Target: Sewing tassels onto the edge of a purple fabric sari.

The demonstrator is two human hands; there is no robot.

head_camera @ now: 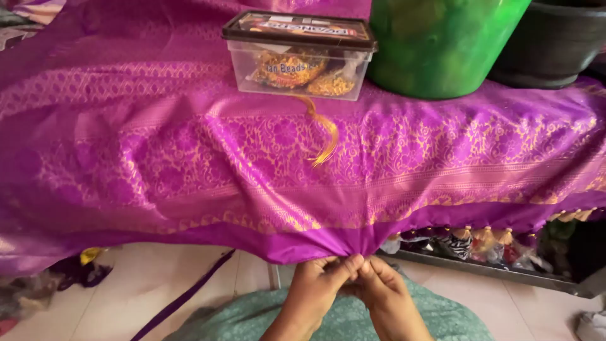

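Your two hands meet at the bottom of the view, above the teal cloth (341, 319) on your lap. Your left hand (315, 287) is closed, its thumb and fingers pinching the hem of the purple cloth (158, 158). Your right hand (382, 293) sits just beside it, touching it, fingertips likewise pinched on the same bit of hem. The pinched spot lies right above both hands, where the plain purple edge gathers into a small pucker; whatever else may sit between your fingers is too small to tell.

From that hem, the cloth spreads up and away over a raised surface, patterned in gold, and hangs lower to the left of your hands. Left of the hands, below the hem, a purple strip (189, 287) runs slantwise across the pale floor (132, 284). Straight up the cloth from your hands, a gold thread bundle (325, 136) trails down from a clear box (298, 55) with a dark lid, which rests on the cloth and holds gold packets. Right of the box, a green tub (442, 44) stands on the cloth, close to the box, and a black tub (549, 41) stands right of that. Along the hem to the right of your hands hangs a row of tassels (486, 237), gold and purple, well apart from your fingers.
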